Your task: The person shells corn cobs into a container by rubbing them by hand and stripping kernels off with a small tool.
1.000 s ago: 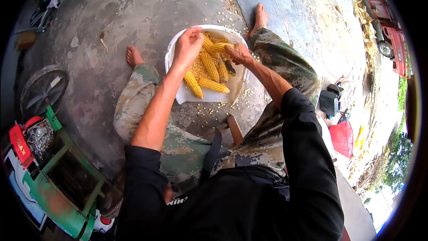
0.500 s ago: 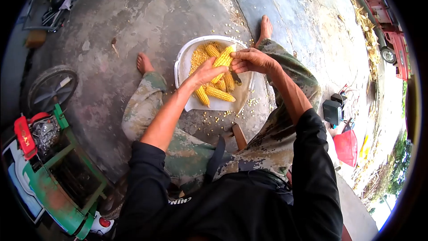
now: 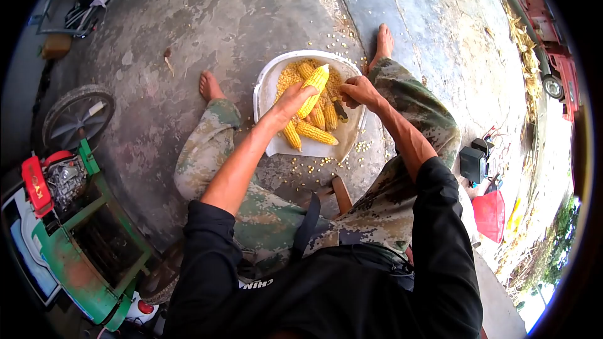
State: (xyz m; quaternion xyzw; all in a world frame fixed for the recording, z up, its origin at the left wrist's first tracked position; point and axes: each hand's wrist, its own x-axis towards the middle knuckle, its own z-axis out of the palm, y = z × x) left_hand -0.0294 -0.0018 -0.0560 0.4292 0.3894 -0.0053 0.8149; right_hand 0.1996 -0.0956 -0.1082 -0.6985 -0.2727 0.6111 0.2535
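My left hand (image 3: 291,102) is wrapped round the lower part of a yellow corn cob (image 3: 318,80), which is tilted with its pale tip pointing up and away from me. Just to the right, apart from that cob, my right hand (image 3: 362,92) is curled closed over the edge of the white basin (image 3: 259,88); whatever its fingers hold is hidden. Loose kernels (image 3: 288,76) and several more cobs (image 3: 317,132) lie in the basin below my hands. A small dark object (image 3: 340,110) rests among them, its kind unclear.
Scattered kernels (image 3: 325,161) dot the concrete floor around the basin. My bare feet (image 3: 210,85) are on either side of it. A green machine with a red engine (image 3: 38,186) and a wheel (image 3: 78,122) is at left. A black box (image 3: 472,163) and red bag (image 3: 489,215) are at right.
My right hand has come away from the cob, moving right and curling closed. The cob stays in my left hand. The whole view has shifted slightly.
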